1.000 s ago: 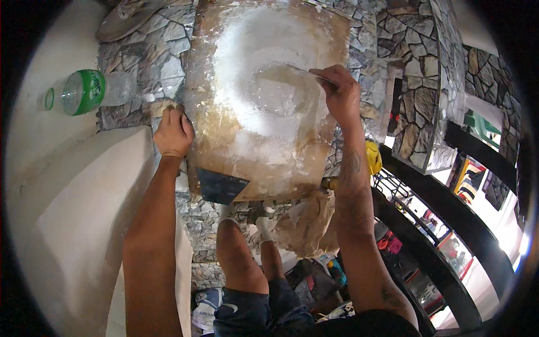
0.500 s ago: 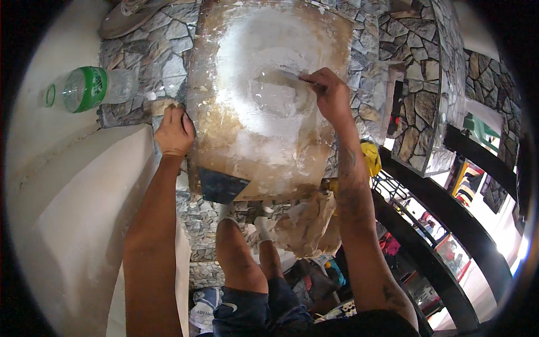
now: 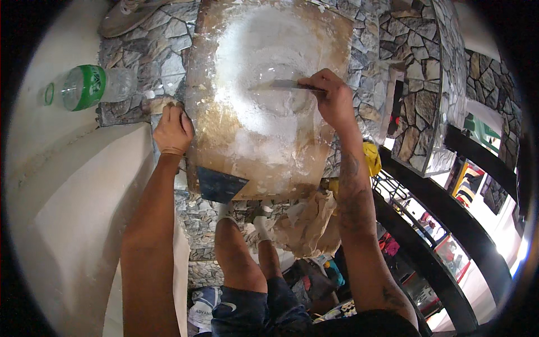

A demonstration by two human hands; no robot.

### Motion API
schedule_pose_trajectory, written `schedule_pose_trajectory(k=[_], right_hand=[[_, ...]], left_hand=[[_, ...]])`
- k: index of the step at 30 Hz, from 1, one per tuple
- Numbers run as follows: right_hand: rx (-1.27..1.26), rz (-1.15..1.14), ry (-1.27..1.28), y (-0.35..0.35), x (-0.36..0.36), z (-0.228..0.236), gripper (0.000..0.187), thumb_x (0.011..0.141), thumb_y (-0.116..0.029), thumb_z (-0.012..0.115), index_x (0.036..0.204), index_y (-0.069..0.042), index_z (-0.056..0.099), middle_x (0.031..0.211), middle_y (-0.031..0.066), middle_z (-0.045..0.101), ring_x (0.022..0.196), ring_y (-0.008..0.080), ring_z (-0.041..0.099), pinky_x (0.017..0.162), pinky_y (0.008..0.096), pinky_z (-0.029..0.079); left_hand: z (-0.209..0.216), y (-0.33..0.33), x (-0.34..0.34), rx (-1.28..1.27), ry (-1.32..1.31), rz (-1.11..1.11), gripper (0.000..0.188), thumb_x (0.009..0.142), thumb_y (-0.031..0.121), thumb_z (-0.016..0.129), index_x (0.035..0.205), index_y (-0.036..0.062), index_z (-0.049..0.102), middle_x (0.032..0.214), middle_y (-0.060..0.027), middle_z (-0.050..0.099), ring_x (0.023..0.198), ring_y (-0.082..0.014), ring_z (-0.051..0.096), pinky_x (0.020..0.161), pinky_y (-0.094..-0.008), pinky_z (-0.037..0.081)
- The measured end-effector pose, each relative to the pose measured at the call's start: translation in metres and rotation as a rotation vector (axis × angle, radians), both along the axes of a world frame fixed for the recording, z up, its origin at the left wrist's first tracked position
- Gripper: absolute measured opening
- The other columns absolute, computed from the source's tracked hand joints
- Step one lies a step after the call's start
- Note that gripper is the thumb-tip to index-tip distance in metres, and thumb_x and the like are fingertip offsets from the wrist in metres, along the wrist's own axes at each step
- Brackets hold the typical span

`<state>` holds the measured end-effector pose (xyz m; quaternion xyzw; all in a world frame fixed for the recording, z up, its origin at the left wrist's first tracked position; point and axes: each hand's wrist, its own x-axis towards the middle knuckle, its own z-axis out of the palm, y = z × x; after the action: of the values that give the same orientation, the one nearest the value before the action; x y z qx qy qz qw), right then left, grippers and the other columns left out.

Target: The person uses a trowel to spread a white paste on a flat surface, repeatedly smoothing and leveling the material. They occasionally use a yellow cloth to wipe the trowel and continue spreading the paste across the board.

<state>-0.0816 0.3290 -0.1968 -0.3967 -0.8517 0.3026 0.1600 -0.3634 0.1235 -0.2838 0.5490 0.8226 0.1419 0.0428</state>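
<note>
My right hand (image 3: 337, 104) is closed around the handle of a putty knife (image 3: 283, 85). Its flat blade points left, low over or touching a patch of pale wet paste (image 3: 275, 106). Around the paste lies white powder (image 3: 227, 67), spread across a brown wooden board (image 3: 224, 137). By the board's left edge my left hand (image 3: 172, 132) is closed with curled fingers; whatever it grips, if anything, is hidden. A dark flat plate with slanted sides (image 3: 220, 184) rests on the board's near left corner.
To the left lies a clear plastic bottle (image 3: 115, 85) with a green label. Crumpled brown paper (image 3: 311, 227) hangs or lies below the board's near edge. Dark railing bars (image 3: 432, 196) run along the right, beside a stone-patterned pillar (image 3: 418, 84). A yellow item (image 3: 371, 158) is near my right forearm.
The putty knife has moved slightly toward me, its blade now reaching further left across the paste. My left hand has stayed almost in place at the board's edge.
</note>
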Motion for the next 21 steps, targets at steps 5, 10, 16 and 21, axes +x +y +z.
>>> schedule_pose_trajectory(k=[5,10,16,21], right_hand=[[0.066,0.058,0.054,0.019,-0.010,0.002,0.023,0.071,-0.002,0.064,0.090,-0.015,0.069,0.079,0.0053,0.059,0.071,0.0260,0.060,0.062,0.0336,0.048],[0.087,0.082,0.004,0.035,-0.018,0.006,0.023,0.072,-0.004,0.065,0.091,-0.017,0.069,0.079,0.0049,0.059,0.070,0.0255,0.060,0.061,0.0337,0.049],[0.078,0.141,-0.043,0.051,-0.021,0.002,0.022,0.073,-0.003,0.064,0.090,-0.016,0.069,0.081,0.0046,0.060,0.072,0.0256,0.060,0.063,0.0341,0.049],[0.016,0.195,-0.048,0.058,-0.024,-0.008,0.021,0.073,-0.002,0.063,0.090,-0.013,0.068,0.083,0.0049,0.061,0.074,0.0259,0.060,0.065,0.0332,0.049]], left_hand=[[0.003,0.004,0.003,0.111,0.006,-0.005,0.011,0.081,0.022,0.049,0.087,0.0130,0.051,0.087,-0.0082,0.052,0.069,-0.0300,0.058,0.056,-0.0418,0.047],[0.000,0.002,0.002,0.011,-0.012,0.025,0.011,0.080,0.022,0.050,0.086,0.0131,0.051,0.087,-0.0080,0.052,0.068,-0.0300,0.058,0.054,-0.0420,0.047],[-0.003,0.000,0.001,0.043,-0.013,0.008,0.012,0.080,0.022,0.050,0.086,0.0124,0.051,0.085,-0.0082,0.051,0.067,-0.0305,0.058,0.054,-0.0424,0.047],[0.001,0.002,0.001,0.031,-0.026,0.010,0.012,0.080,0.022,0.050,0.086,0.0123,0.051,0.084,-0.0084,0.051,0.068,-0.0304,0.058,0.054,-0.0429,0.047]])
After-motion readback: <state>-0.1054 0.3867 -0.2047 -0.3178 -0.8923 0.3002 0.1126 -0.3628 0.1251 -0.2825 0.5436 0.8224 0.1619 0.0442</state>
